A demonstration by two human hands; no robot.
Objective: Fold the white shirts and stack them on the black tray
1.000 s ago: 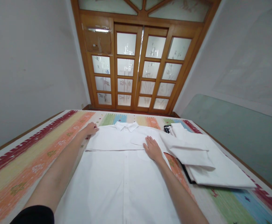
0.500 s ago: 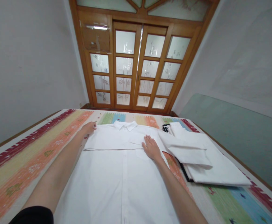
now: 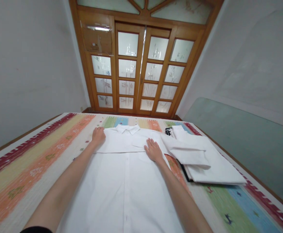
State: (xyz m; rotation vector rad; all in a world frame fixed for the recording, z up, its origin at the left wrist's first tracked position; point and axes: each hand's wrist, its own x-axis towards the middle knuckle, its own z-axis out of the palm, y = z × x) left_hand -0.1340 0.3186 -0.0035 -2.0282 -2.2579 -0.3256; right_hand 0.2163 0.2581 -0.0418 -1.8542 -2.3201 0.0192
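Observation:
A white collared shirt (image 3: 108, 181) lies front up on the patterned bedspread, its collar at the far end. The sleeve from its left side is folded straight across the chest. My left hand (image 3: 98, 136) is at the left shoulder edge, fingers curled down and closed on the cloth; the fingertips are partly hidden. My right hand (image 3: 153, 149) rests flat on the right side of the chest, near the folded sleeve's end, fingers stretched out. The other sleeve (image 3: 188, 153) extends to the right, over a stack of folded white clothes (image 3: 219, 170).
The striped, colourful bedspread (image 3: 46, 157) covers the bed. A black item with white stripes (image 3: 168, 131) shows at the stack's far corner. A pale green headboard-like panel (image 3: 243, 136) stands along the right. Wooden doors with frosted panes (image 3: 141, 69) are beyond the bed.
My left hand has shifted inward to the right along the shoulder edge of the shirt. The right hand stays flat on the chest. The whole view has shifted slightly.

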